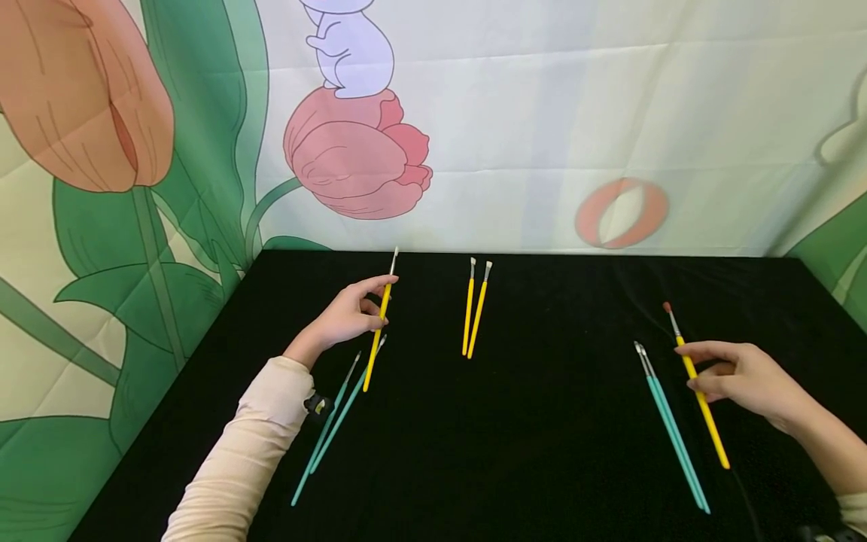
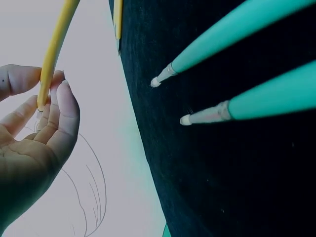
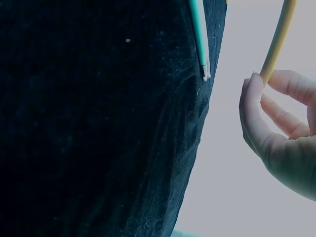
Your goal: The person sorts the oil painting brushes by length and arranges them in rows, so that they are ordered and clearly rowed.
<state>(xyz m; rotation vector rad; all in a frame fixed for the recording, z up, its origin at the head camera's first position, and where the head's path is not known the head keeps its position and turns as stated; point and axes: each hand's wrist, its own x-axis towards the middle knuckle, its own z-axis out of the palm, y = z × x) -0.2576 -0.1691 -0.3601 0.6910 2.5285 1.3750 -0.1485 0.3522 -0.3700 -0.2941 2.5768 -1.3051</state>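
Observation:
My left hand (image 1: 348,312) pinches a yellow paintbrush (image 1: 377,339) with a pale tip pointing away from me. Below that hand lie two teal paintbrushes (image 1: 339,414), their bristle ends close up in the left wrist view. On the right, my right hand (image 1: 748,376) holds another yellow paintbrush (image 1: 709,421) between thumb and fingers; its bristles are reddish. Just left of it, teal paintbrushes (image 1: 673,433) lie side by side on the black cloth. Both held brushes appear raised off the cloth in the wrist views.
Two yellow paintbrushes with white flat tips (image 1: 476,316) lie near the back middle of the black cloth (image 1: 528,436). Behind the table hangs a printed curtain (image 1: 508,135) with tulips and a pale animal figure. A dark wrist device (image 1: 318,405) sits at the left sleeve.

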